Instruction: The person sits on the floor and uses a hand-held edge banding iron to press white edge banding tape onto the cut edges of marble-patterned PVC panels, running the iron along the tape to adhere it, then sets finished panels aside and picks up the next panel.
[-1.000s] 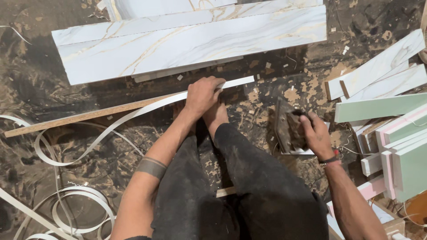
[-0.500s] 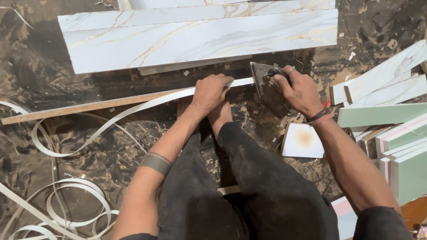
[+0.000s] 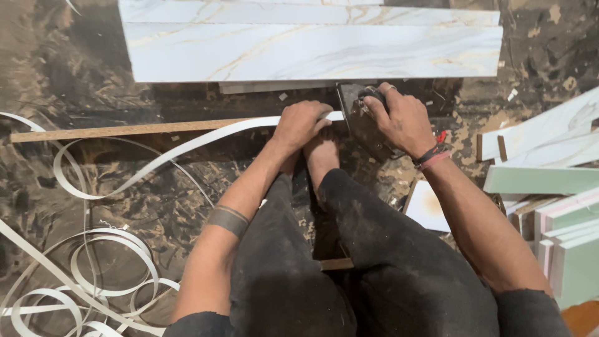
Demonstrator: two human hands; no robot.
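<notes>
At centre frame, a thin white edge-banding strip (image 3: 206, 138) is pinned onto a long narrow wooden board (image 3: 125, 130) by the closed left hand (image 3: 301, 123) — a dark flat scraper (image 3: 362, 118) is gripped by the right hand (image 3: 402, 120); trimming seems underway, calling for steady pressure.

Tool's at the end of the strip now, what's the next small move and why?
Probably draw the dark flat tool in the right hand leftward along the white edge band: the left hand pins the band's end onto the thin wooden strip, and the rest curls loose.
</notes>
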